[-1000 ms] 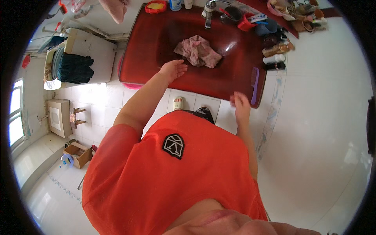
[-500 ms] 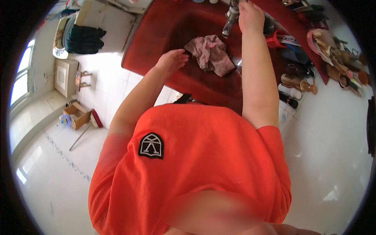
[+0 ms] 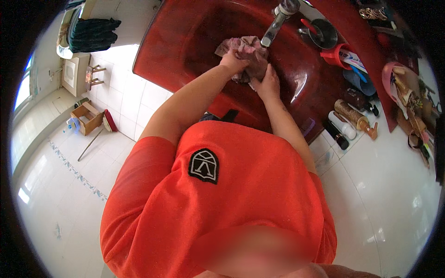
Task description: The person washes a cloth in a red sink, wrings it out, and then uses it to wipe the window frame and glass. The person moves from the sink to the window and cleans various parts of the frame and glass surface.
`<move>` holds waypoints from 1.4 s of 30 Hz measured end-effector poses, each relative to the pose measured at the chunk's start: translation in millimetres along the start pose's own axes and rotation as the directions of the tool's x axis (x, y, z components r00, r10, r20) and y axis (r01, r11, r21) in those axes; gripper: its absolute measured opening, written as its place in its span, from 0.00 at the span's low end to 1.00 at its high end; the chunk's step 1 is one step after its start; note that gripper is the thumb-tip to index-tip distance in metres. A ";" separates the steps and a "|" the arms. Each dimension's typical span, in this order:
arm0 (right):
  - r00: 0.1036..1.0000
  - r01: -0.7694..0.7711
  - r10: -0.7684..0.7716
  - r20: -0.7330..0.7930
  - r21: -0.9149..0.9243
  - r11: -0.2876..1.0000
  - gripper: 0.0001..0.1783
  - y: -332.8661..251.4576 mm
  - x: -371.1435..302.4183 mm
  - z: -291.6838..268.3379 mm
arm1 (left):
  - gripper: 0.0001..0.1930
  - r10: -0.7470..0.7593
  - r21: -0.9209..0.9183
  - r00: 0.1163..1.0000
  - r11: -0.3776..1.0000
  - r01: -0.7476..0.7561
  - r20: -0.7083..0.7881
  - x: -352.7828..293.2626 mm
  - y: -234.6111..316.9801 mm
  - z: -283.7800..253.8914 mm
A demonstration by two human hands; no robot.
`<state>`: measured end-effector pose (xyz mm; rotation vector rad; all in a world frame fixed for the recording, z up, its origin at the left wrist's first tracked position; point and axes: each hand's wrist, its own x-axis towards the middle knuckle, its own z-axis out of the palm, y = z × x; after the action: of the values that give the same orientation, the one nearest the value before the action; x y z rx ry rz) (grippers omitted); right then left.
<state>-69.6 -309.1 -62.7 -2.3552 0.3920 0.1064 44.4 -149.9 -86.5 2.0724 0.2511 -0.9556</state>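
Note:
A crumpled, pinkish-grey cloth [image 3: 253, 52] is bunched up in the dark red sink [image 3: 296, 69]. My left hand [image 3: 234, 62] grips its left side, thumb laid over the folds. From the right, my right hand [image 3: 267, 85] is closed on the lower right edge of the same cloth, its fingertips partly hidden by the fabric. Just above and to the right of the cloth, the spout of the chrome faucet [image 3: 277, 25] points down toward it. I cannot tell whether water is running.
Right of the faucet are a dark metal pan [image 3: 323, 34], a red cup [image 3: 334, 56] holding tubes and a blue cup [image 3: 359, 81]. Several bottles [image 3: 347, 116] line the sink's right side. Farther right hangs a pink basket [image 3: 393, 76] of assorted items. A wooden box [image 3: 88, 118] lies on the floor at left.
My right hand has come off the faucet handle and down onto the cloth. My left hand, open beside the cloth before, now holds it. The view has shifted slightly.

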 end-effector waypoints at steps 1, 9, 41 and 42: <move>0.987 -0.110 0.127 0.096 -0.169 0.979 0.38 -2.5 2.3 3.7 | 0.34 0.030 0.119 0.997 0.993 -0.021 -0.074 -4.1 3.3 2.6; 0.867 -0.188 -0.171 0.469 0.623 0.759 0.26 -10.1 9.1 -41.6 | 0.16 0.169 0.836 0.826 0.027 -0.549 0.537 -16.2 18.6 -35.7; 0.853 -0.263 0.155 0.499 0.153 0.953 0.34 26.4 53.0 -47.0 | 0.36 0.035 -0.463 0.999 0.885 -0.046 -0.033 -36.8 26.1 -36.8; 0.924 -0.176 0.151 0.351 0.041 0.983 0.35 23.0 48.4 -47.0 | 0.34 0.084 -0.349 0.987 0.929 -0.127 -0.135 -36.4 29.6 -41.6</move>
<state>-32.4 -369.1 -52.9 -2.1726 0.4096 0.5696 55.9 -132.3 -27.4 1.7877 0.3447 -0.6659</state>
